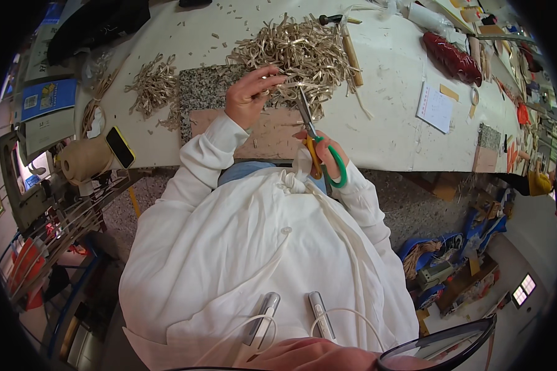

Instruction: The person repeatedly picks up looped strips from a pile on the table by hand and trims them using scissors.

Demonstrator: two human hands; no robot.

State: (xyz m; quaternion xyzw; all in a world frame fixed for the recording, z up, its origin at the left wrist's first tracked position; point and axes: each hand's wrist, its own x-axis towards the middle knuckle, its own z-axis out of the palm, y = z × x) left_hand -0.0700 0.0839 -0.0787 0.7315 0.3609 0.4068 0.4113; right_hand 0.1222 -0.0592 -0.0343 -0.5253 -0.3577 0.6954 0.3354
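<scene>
My right hand (329, 156) is wrapped round a pair of scissors (306, 113) with one green and one yellow handle. Its metal blades point away from me, their tips at the near side of a heap of shiny gold strips (297, 46). Facing the blades from the left, my left hand (247, 98) pinches a gold strip (286, 86) at the heap's edge. Beneath my left hand lie a speckled grey stone slab (198, 93) and a pinkish board (263, 148). A smaller pile of gold strips (153, 85) sits left of the slab.
A wooden-handled hammer (351, 55) lies right of the heap. Farther right are a dark red wrapped bundle (453, 59) and a white paper pad (434, 108). At the left are a phone (120, 147) and a sewing machine (25, 179). Small scraps dot the white tabletop (384, 136).
</scene>
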